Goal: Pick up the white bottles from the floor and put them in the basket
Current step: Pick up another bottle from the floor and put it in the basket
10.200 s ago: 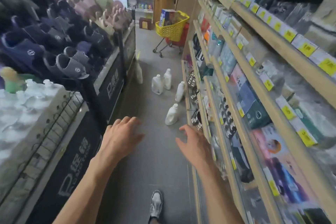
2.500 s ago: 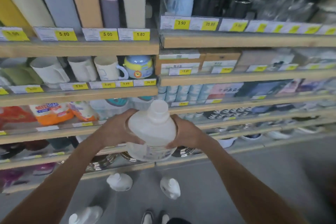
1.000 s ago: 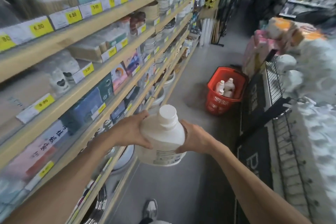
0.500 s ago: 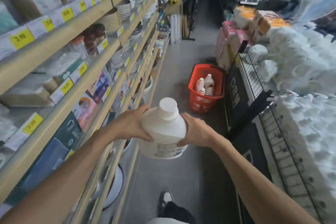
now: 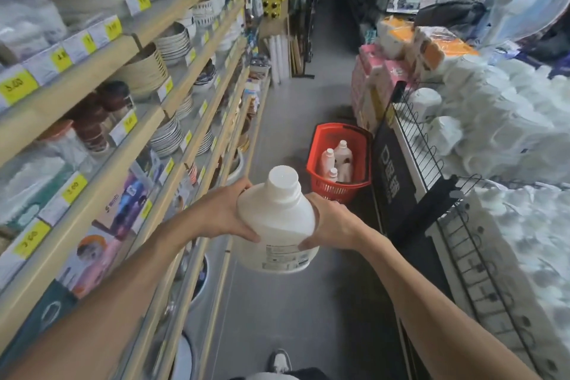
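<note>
A person stands in the shop aisle holding a large white bottle (image 5: 277, 225) upright, well above the floor (image 5: 293, 302). The left grip (image 5: 222, 214) and the right grip (image 5: 333, 222) curl round its opposite sides. Farther along, a red basket (image 5: 327, 190) sits on the floor with smaller white bottles (image 5: 342, 157) inside, shelves (image 5: 92, 145) running along the left.

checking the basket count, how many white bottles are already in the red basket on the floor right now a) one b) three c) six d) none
b, the red basket on the aisle floor holds three white bottles with their caps up, while both hands, left hand and right hand, hold another white bottle that is not yet in it.
</note>
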